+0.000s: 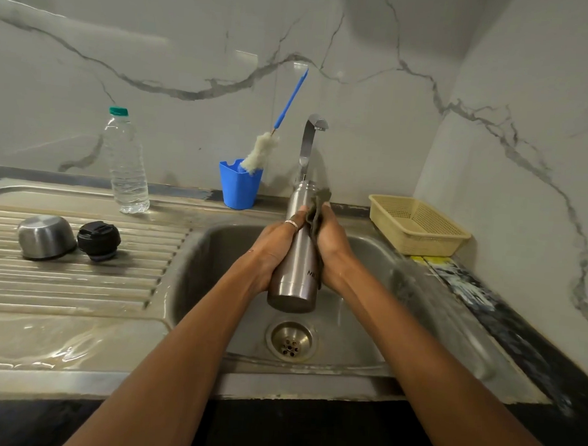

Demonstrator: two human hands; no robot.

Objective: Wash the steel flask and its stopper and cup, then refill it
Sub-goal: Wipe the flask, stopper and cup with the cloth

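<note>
The steel flask [296,256] is held tilted over the sink [217,253], neck pointing up toward the tap [310,139]. My left hand [271,252] grips its left side. My right hand [330,248] presses a dark green scrub pad [317,207] against its right side, fingers curled round the pad. No water is visibly running. The steel cup [46,237] lies upside down on the ribbed drainboard at the left. Right beside it sits the black stopper [98,240].
A clear plastic water bottle [126,168] with a green cap stands at the back of the drainboard. A blue cup [240,185] holds a bottle brush [265,147] by the tap. A yellow basket [417,225] sits on the right counter. The drain [291,340] is below the flask.
</note>
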